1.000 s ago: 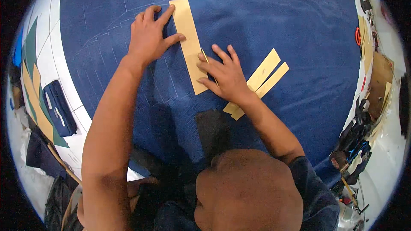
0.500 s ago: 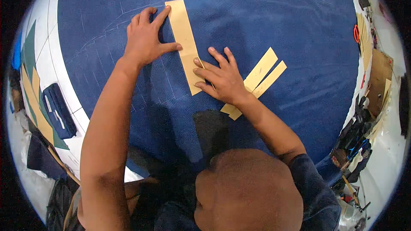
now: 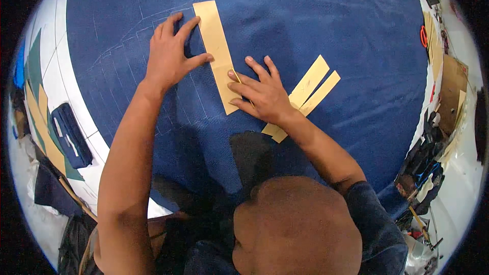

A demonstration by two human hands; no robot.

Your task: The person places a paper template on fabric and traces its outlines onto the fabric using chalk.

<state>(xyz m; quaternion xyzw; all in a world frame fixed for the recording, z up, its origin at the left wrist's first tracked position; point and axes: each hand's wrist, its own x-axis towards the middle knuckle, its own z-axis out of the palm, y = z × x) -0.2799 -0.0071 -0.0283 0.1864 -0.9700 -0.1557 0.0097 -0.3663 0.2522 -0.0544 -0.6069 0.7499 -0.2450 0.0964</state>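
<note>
A long tan card strip lies on dark blue fabric marked with thin pale lines. My left hand is open at its left edge, index finger near the far end and thumb about halfway along. Fingers of my right hand stretch over the near part of the strip, thumb and two fingers touching it, the other two spread away. Under those fingers runs a thin yellow edge or stick that I cannot make out. Two more card strips lie partly beneath my right wrist, fanned apart.
A folded dark blue cloth bundle lies on the white tabletop at left, beside tan and green pieces. Along the right rim are red-handled scissors, brown board and jumbled dark items.
My left index finger has slid a little nearer along the strip's edge. The strip's far end sits slightly farther left. My right hand has hardly moved.
</note>
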